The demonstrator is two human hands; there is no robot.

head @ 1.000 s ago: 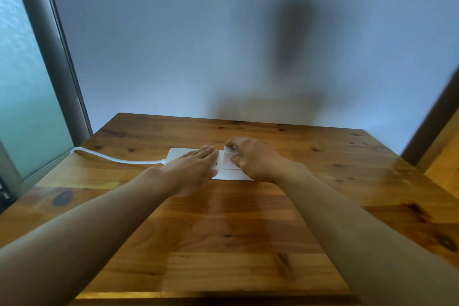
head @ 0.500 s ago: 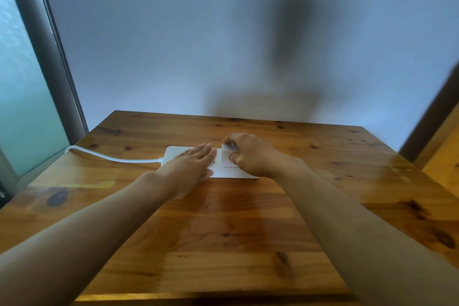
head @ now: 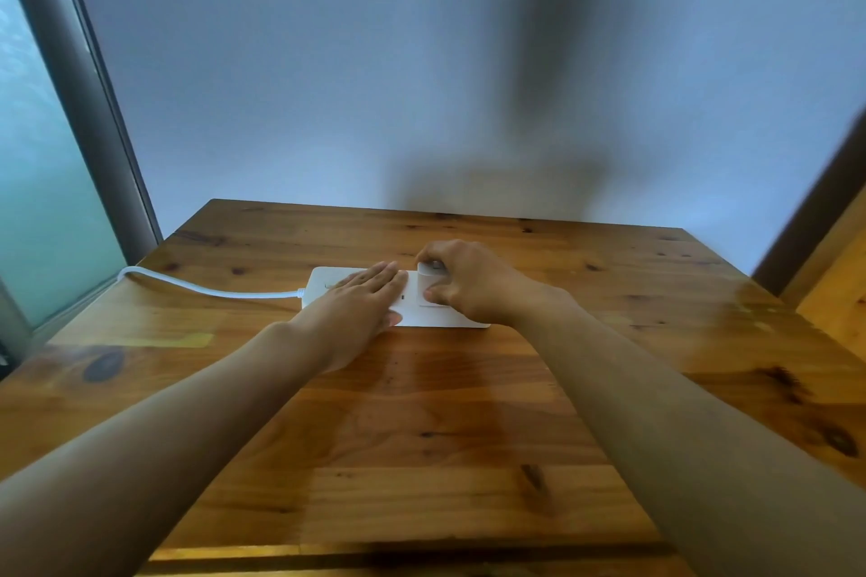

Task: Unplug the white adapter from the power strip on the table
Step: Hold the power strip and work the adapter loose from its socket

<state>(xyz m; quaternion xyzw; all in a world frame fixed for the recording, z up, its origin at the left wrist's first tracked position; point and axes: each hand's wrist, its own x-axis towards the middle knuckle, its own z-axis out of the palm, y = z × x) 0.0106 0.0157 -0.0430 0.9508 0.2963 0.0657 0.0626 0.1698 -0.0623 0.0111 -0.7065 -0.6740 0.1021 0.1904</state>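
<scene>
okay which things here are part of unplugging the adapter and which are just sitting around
Part of the job:
white adapter, pinched by the right hand
power strip, pressed flat by the left hand

Just there:
strip's white cord
wooden table
window frame

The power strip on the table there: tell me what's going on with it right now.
A person is working at a wooden table with bare hands. The left hand lies flat on the white power strip, pinning it down. The right hand grips the white adapter, thumb on the near side, fingers over the far side. The adapter looks seated in the strip, not yet pulled free. The strip's white cord runs off to the left table edge.
</scene>
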